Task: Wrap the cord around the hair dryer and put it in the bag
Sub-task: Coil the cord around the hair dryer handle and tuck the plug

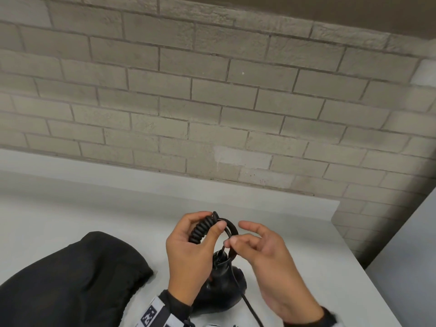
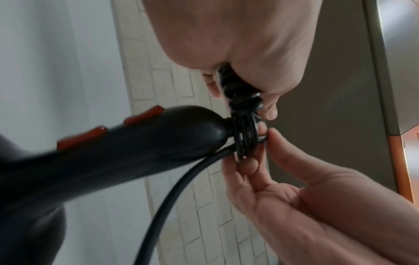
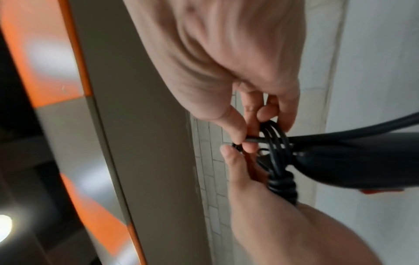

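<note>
Both hands meet above the white table: the left hand curls round the ribbed, coiled part of the black cord, and the right hand pinches a smooth loop of it between thumb and forefinger, other fingers spread. Below them the glossy black hair dryer stands handle-up, long axis toward the hands. Left of the left wrist lies the soft black bag; bare tabletop runs rightward to its edge.

the hair dryer body sits mostly hidden behind the left hand and wrist. the cord runs off the head view's bottom edge, its plug unseen. the black bag is cut off at left.
</note>
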### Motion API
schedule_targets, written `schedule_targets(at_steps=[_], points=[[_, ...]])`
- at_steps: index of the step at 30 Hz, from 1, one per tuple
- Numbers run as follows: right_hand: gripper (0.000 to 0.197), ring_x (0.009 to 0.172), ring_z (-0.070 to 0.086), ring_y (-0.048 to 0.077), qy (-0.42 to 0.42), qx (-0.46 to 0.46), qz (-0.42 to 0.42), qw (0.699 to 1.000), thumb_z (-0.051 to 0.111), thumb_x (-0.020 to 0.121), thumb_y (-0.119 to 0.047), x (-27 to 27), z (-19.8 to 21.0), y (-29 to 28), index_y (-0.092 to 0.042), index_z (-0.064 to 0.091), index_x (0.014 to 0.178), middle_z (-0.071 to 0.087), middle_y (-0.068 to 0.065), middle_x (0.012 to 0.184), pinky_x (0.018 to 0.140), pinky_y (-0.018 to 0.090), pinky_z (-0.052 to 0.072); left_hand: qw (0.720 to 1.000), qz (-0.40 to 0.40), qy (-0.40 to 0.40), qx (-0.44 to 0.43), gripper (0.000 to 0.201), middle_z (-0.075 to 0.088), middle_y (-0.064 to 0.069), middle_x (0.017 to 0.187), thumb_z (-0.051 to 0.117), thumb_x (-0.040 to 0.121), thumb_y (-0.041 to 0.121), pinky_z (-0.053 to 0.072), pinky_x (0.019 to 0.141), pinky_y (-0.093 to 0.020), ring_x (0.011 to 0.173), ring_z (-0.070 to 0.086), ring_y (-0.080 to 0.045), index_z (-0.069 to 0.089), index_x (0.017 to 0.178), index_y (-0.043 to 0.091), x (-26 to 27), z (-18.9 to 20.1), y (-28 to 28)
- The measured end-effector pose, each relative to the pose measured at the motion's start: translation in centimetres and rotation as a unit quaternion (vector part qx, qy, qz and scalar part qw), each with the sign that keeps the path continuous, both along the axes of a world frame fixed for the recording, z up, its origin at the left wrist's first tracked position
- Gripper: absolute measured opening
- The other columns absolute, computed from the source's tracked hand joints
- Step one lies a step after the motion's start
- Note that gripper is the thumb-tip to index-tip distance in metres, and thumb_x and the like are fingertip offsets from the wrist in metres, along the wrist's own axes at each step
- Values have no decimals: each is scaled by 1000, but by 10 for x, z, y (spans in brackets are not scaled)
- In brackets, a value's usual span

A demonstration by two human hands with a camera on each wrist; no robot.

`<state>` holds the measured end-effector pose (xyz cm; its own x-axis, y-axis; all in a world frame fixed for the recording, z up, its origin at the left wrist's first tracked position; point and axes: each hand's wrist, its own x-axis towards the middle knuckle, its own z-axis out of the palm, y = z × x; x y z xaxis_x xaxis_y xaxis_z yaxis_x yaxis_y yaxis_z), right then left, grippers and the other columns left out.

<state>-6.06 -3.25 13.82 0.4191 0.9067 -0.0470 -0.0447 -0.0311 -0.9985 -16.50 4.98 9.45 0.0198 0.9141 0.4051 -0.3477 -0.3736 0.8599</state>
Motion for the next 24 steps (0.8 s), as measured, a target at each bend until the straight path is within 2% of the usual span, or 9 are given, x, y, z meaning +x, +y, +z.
schedule_targets(at_steps=[2,4,7,9,12,15,18,21,24], points=[[29,84,70,22,69,-12,40,997,63,91,-8,11,6,0,-3,56,118,75,14,84,101,41,48,1000,4,7,22,28,76,-1,82,81,66,24,56,72,-19,76,73,-18,70,91,18,-1,0,0],[26,70,60,20,145,-19,93,985,63,89,-11,19,13,1,6,60,108,63,11,71,100,46,48,999,0,16,48,27,75,-3,81,81,68,22,57,70,-22,71,74,-19,69,92,16,-2,1,0],[25,66,42,18,197,-34,140,970,67,89,-16,26,16,4,2,60,104,41,2,60,102,52,44,997,-7,26,79,27,74,-2,80,82,72,24,57,63,-23,61,72,-20,68,94,19,-2,1,1],[29,66,38,17,189,-36,155,969,69,88,-19,29,15,6,2,60,106,36,0,59,103,54,44,993,-7,55,102,32,74,0,81,85,75,30,56,61,-23,56,70,-19,69,102,27,-2,0,3],[36,68,56,17,94,-21,152,984,71,85,-21,29,16,1,0,63,114,53,3,64,96,44,52,985,3,101,137,45,72,6,85,78,81,32,59,64,-30,59,68,-17,65,123,37,-4,-2,10],[37,84,68,15,-74,4,84,994,74,85,-11,19,13,-11,-20,59,118,75,0,90,89,31,53,977,25,121,174,29,71,11,91,71,85,38,59,65,-42,65,67,-14,70,114,36,-6,-2,20],[34,85,67,12,-196,52,16,979,72,85,-9,5,3,-18,-31,61,109,74,-7,95,84,28,54,974,39,129,184,23,70,12,88,70,85,38,58,64,-37,66,67,-14,69,108,34,-2,-2,23],[24,86,67,10,-211,82,-28,974,71,87,-11,0,-8,-15,-33,68,96,73,-8,89,80,21,53,971,45,130,195,21,69,12,83,70,85,37,57,66,-32,66,68,-13,69,105,31,4,-3,20],[10,85,65,9,-229,71,-44,970,70,87,-25,4,-11,-15,-34,68,90,71,-12,87,79,20,52,969,53,128,206,21,70,12,84,71,85,37,56,66,-28,66,68,-10,69,104,29,11,-2,18]])
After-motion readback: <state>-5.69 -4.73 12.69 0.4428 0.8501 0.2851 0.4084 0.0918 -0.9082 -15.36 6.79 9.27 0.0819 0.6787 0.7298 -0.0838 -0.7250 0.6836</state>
